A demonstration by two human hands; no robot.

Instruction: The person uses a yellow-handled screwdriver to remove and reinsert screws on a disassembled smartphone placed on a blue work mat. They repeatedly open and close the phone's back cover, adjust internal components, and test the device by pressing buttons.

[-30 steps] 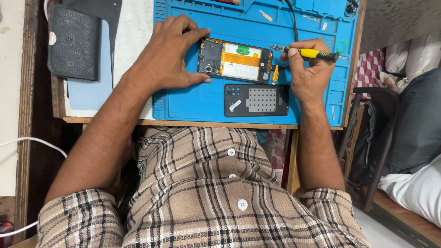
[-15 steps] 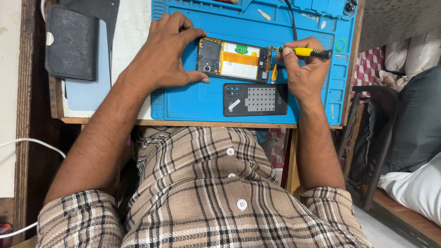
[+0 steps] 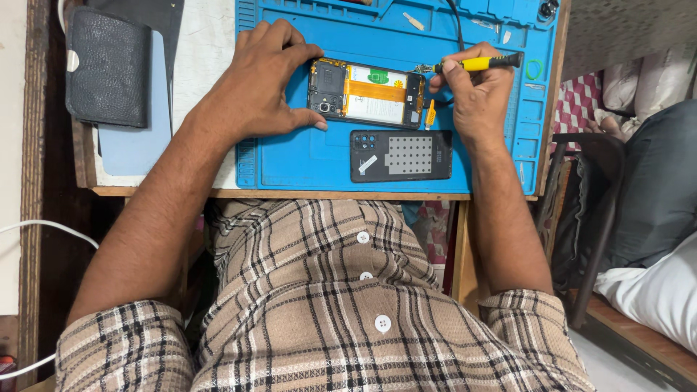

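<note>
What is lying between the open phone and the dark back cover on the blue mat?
In the head view, only bare blue mat lies between the open phone and the back cover; a small orange tool sits near the phone's right end.

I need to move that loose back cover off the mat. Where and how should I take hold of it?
Pinch the back cover by its long edges, probably from the near side. It lies flat on the blue mat, inner face up, apart from the opened phone, both hands elsewhere.
</note>
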